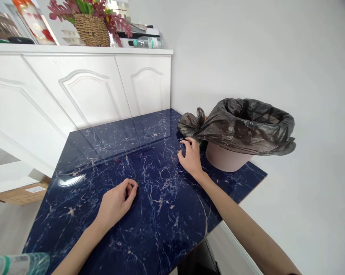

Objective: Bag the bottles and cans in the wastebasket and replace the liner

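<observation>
My left hand [117, 202] rests low over the blue marble-patterned table [149, 206]. Its fingers are curled in, the thumb near the index fingertip, and I see nothing in them. Farther forward, my right hand [191, 157] is bent with thumb and fingers apart, just below the tied end of a black plastic bag [232, 128]. The bag lines a pale pink bin [226, 156] standing on the table by the wall. A small greenish thing [201, 143] shows behind my right hand, mostly hidden by the hand and bag; its kind I cannot tell.
A clear plastic bottle [20, 263] is at the lower left, cut off by the frame. White cabinets [86, 91] close off the far side, with a flower basket [92, 30] and another bottle [149, 42] on top. A cardboard box [23, 194] lies at the left.
</observation>
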Demonstrator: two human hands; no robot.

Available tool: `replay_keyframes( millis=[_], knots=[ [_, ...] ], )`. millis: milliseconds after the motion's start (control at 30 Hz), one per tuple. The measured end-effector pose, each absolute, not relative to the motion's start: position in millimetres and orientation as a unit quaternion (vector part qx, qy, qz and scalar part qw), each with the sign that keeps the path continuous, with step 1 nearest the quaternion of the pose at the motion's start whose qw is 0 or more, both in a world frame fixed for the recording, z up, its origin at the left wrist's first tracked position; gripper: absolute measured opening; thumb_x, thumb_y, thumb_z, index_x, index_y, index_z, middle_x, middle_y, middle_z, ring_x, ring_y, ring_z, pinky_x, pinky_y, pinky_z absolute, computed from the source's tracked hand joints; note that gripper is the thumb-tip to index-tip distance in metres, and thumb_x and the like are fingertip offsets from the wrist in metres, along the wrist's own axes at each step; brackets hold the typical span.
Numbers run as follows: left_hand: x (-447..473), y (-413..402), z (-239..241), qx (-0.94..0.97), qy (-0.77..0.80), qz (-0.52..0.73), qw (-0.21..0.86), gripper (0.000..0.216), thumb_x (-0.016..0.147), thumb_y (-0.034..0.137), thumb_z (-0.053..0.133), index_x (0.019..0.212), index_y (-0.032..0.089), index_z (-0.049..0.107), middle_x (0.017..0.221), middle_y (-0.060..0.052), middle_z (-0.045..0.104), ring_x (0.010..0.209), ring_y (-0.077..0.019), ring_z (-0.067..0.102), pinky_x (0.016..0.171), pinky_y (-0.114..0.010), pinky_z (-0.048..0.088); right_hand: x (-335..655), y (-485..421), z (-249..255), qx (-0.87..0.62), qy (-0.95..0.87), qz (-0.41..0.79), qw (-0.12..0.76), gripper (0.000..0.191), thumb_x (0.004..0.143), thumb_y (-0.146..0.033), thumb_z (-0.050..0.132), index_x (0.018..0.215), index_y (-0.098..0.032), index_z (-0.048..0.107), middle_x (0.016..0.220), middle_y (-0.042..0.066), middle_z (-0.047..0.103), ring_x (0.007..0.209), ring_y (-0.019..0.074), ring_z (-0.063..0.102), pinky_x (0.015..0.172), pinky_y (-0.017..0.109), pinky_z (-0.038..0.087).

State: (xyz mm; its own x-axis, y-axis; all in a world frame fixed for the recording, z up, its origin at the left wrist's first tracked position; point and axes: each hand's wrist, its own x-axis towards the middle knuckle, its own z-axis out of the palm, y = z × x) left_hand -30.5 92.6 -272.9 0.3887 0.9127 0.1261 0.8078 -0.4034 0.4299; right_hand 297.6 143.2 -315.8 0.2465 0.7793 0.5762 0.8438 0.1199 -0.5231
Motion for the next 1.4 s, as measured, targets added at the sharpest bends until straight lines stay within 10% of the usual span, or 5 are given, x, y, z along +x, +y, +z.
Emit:
replay_keyframes(
  millis=[367,1400],
  knots=[
    [-31,92,-272,0.821,0.523,0.171,0.152,0.038,0.102,0.055,0.040,0.103,0.025,0.064,0.070,0.003,0.063,0.057,-0.0175,0.059,0.060,-0.029,0.040,325,153,-325,-0.739,-0.528,-0.028,0.418,0.066,0.092,-0.022,0.057,0.156,-0.010,0.045,0.161,0.031,0.036,0.155,0.0448,0.034,0.117,0.060,0.041],
    [-32,90,-273,0.820,0.525,0.168,0.157,0.039,0.102,0.056,0.039,0.102,0.025,0.063,0.071,0.003,0.062,0.060,-0.0189,0.060,0.061,-0.030,0.040,321,159,-334,-0.670,-0.589,0.036,0.451,0.075,0.094,-0.034,0.055,0.163,-0.009,0.042,0.169,0.021,0.040,0.158,0.0323,0.039,0.131,0.049,0.033]
  ],
)
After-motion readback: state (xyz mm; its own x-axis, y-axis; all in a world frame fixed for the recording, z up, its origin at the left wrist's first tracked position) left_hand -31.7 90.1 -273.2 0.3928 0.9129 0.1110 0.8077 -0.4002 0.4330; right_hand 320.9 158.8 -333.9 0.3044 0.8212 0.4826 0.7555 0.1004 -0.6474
